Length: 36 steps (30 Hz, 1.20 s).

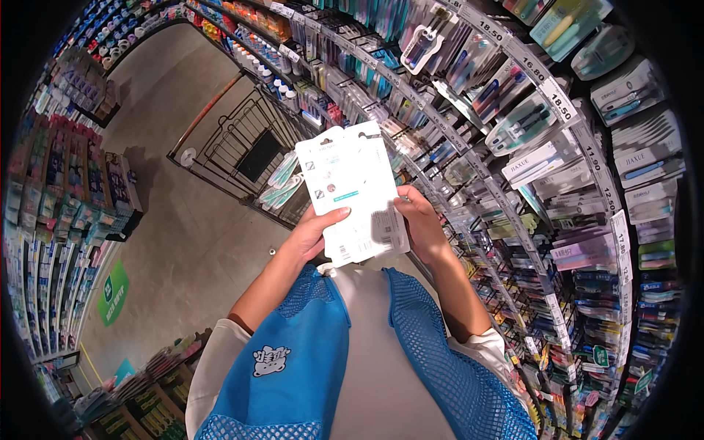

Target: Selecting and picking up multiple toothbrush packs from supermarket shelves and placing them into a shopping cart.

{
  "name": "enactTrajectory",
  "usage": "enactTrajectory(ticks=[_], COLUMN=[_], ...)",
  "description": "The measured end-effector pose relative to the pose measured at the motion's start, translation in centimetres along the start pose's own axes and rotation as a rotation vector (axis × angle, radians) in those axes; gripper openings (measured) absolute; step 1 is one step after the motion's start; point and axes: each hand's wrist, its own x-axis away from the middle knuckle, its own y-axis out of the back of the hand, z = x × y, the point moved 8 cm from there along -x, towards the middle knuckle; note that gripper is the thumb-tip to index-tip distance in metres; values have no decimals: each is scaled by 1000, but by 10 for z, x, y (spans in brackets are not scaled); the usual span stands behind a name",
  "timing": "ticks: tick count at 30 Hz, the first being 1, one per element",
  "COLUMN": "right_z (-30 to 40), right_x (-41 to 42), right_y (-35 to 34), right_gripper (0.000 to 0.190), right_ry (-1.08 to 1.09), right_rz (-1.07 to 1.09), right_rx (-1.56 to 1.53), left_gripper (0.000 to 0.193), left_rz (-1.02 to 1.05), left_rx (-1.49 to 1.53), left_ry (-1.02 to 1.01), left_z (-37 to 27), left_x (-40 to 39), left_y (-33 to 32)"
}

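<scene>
My left hand (314, 230) grips the left side of white hanging packages (352, 192), its thumb lying across the front. At least two overlap like a small fan, with printed faces towards me and hang holes at the top. My right hand (423, 220) holds their right edge, fingers curled behind and partly hidden. A shadow falls on their lower right. What the packages contain is hidden from this side. Just beyond them is a wire shopping cart (220, 129), with several white-and-teal packs (283, 187) in it.
Rows of hanging toothbrush packs (531, 129) fill the rack on my right, above and below price strips (484, 181). Bottles (264, 71) line a shelf farther along. Stocked shelves (66, 181) stand across the grey aisle floor (165, 242). A green floor sticker (114, 294) lies at left.
</scene>
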Motion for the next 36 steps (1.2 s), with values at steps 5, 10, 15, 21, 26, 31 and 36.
enactTrajectory(ticks=[5,10,15,21,26,31,36], right_z=[1,4,21,26,21,22,18], right_x=[0,0,3,2,3,3,8], right_y=[1,12,26,30,30,26,9], right_gripper=[19,21,22,24,28,27,30], right_ry=[12,38,80,109,77,112,15], right_rz=[7,-85,-226,-235,-228,-163,-20], right_rx=[-39,26,-52,-86,-67,14,24], left_gripper=[56,55,51,49,49,51,53], left_rz=[14,-16,1,-10,-21,-5,8], left_rx=[5,-2,-4,-6,-14,2,-15], left_ry=[-7,-9,-12,-6,4,12,-16], left_z=[2,3,2,1,-1,0,-1], left_x=[-2,-2,-4,-5,-5,-7,-7], left_y=[-2,-1,-3,-6,-7,-4,0])
